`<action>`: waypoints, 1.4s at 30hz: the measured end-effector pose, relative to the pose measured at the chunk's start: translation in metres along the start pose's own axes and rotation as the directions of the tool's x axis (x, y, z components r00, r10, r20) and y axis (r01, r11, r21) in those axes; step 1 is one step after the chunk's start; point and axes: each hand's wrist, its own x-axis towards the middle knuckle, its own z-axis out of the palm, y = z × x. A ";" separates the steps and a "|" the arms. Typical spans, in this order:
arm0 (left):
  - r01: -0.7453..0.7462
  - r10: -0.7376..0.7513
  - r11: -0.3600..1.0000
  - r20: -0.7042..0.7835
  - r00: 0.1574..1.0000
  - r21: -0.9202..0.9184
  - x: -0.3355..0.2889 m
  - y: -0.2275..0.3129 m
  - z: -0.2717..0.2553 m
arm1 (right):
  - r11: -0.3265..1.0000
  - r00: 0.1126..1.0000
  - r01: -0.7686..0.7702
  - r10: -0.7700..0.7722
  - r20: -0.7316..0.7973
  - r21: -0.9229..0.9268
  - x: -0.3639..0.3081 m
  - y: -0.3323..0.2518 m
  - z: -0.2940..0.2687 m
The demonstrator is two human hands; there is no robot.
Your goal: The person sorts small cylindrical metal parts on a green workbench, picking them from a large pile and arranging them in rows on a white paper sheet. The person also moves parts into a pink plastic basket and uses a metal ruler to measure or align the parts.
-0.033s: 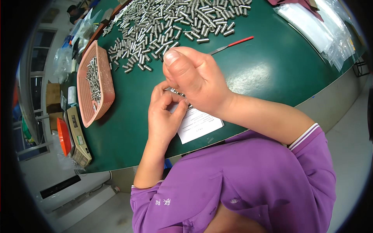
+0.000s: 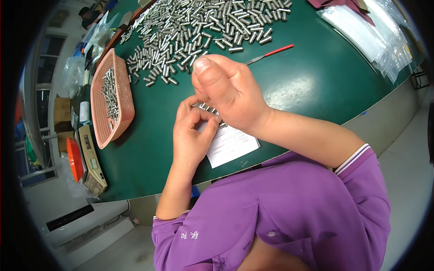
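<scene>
My left hand (image 2: 191, 131) is closed, its thumb and forefinger pinched together beside my right hand. Short shiny metal pins (image 2: 207, 108) show in the gap between the two hands, and a metal pin (image 2: 222, 124) is at the left fingertips. Just above and to the right, my right hand (image 2: 230, 92) is curled into a fist with the thumb on top; whatever its fingers hold is hidden. Below both hands lies a white printed sheet (image 2: 233, 149) on the green table (image 2: 144, 158).
A large heap of metal pins (image 2: 194, 34) spreads across the far table. Left stands a pink plastic basket (image 2: 124, 110) with more pins, near a scale (image 2: 90, 156) and an orange tray (image 2: 74, 158). A red-handled tool (image 2: 275, 51) lies beyond my right hand; plastic bags (image 2: 357, 36) lie far right.
</scene>
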 end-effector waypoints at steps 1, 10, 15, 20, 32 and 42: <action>0.004 -0.004 1.000 0.006 1.000 0.024 0.000 -0.001 -0.001 | 1.000 1.000 -0.001 0.001 -0.011 0.007 0.002 0.000 0.000; 0.054 -0.054 0.998 0.003 0.999 -0.041 0.000 -0.002 -0.001 | 0.995 1.000 -0.020 0.019 0.012 0.095 0.002 -0.012 -0.003; 0.025 -0.025 0.999 -0.009 1.000 -0.019 -0.001 -0.004 0.000 | 0.986 0.997 -0.071 0.072 -0.001 0.151 0.001 -0.013 -0.002; 0.039 -0.039 0.999 -0.003 0.999 -0.029 -0.002 0.000 0.001 | 0.994 0.999 -0.047 0.048 -0.008 0.096 0.001 -0.014 0.001; 0.044 -0.044 0.998 0.005 0.999 0.038 -0.002 -0.003 -0.003 | 0.997 0.998 -0.004 -0.001 0.058 0.072 0.004 -0.002 -0.004; -0.125 0.123 0.978 0.017 0.992 0.165 -0.011 0.002 -0.005 | 0.979 0.995 -0.098 0.099 0.002 0.176 0.006 -0.014 -0.012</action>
